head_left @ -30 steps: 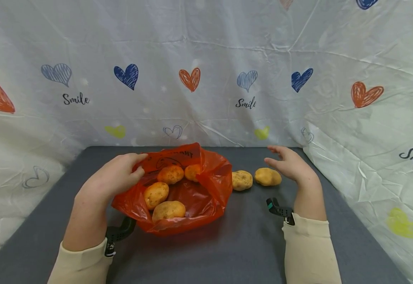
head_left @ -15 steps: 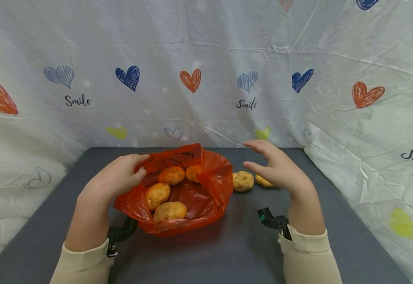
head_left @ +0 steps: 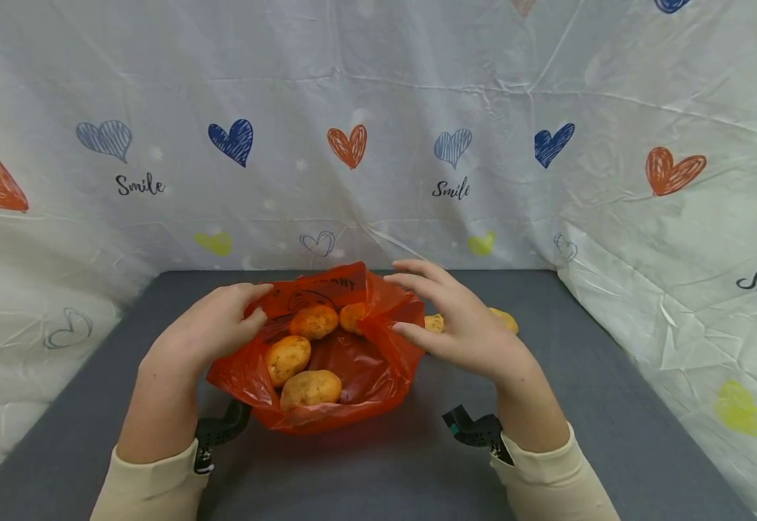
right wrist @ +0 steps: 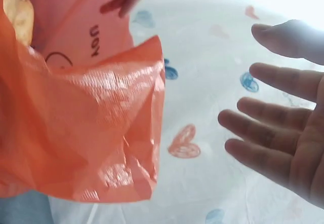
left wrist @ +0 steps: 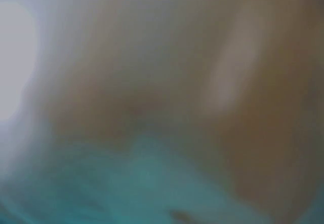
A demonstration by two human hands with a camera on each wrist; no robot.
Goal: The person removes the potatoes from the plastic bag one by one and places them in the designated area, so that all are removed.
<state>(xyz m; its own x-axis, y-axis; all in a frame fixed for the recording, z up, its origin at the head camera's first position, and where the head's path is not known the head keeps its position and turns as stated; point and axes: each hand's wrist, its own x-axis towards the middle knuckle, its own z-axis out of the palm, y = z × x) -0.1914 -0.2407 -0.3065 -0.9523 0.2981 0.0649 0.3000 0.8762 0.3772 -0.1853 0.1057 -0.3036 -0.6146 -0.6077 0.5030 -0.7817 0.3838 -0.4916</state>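
A dark grey tabletop [head_left: 365,477] fills the lower middle of the head view. A crinkled white sheet [head_left: 378,79] printed with red, blue and yellow hearts and the word "Smile" hangs behind it and wraps down both the left and right edges.

- Orange plastic bag [head_left: 352,369]: open, crumpled, lying on the table, black print on its far flap.
- Four potatoes [head_left: 286,357]: yellow-brown, speckled, resting inside the bag.
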